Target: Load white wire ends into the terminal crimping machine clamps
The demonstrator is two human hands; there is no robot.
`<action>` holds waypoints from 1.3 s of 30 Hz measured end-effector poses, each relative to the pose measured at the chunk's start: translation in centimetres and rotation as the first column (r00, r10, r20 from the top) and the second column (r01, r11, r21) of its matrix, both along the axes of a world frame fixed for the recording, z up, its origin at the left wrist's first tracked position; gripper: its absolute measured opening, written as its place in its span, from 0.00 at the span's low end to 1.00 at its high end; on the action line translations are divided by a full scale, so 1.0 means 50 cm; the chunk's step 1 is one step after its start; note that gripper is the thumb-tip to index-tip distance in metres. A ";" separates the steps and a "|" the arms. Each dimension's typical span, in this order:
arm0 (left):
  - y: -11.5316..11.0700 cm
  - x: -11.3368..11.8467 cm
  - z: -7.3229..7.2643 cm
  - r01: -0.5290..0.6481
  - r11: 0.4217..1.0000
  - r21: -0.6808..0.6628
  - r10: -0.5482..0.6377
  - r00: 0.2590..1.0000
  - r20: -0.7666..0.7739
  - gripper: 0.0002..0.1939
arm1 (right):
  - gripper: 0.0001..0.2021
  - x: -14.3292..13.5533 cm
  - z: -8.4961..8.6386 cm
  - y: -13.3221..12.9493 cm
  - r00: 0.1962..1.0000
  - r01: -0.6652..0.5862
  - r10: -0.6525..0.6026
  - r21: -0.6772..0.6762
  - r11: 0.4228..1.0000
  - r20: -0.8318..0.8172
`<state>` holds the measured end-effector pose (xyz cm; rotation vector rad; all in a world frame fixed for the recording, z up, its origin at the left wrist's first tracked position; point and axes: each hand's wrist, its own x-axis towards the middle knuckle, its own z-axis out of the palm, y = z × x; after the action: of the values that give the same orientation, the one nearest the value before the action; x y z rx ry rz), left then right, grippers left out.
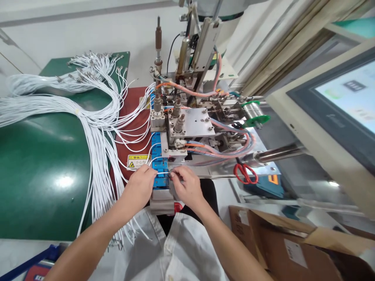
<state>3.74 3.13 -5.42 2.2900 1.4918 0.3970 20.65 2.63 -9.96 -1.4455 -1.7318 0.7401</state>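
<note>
A white cable (162, 173) runs between my two hands, over the blue fixture blocks (159, 182) at the front of the machine. My left hand (142, 183) pinches the cable on the left side of the blocks. At the cable's end, my right hand (187, 186) closes its thumb and fingers on the tip; the small end piece is mostly hidden by the fingertips. Further white cables lie across the blue blocks just beyond my hands and lead left into a large bundle (96, 121).
The bundle spreads over a green table (43, 175). Ahead stands a metal machine (193, 121) with hoses and a solder wire spool (254, 113). Red-handled scissors (245, 173) hang at the right, near a touch screen (348, 93). Cardboard boxes (281, 246) stand at lower right.
</note>
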 end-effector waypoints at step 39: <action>-0.057 -0.076 0.059 0.382 0.918 -0.105 -0.395 0.904 -0.165 0.08 | 0.19 0.036 -0.029 0.004 0.827 0.224 -0.331 -0.274 0.935 -0.454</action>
<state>-0.06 0.27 -2.47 2.5435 1.0593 0.0189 22.45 2.84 -11.39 -1.4451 -1.0453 1.0470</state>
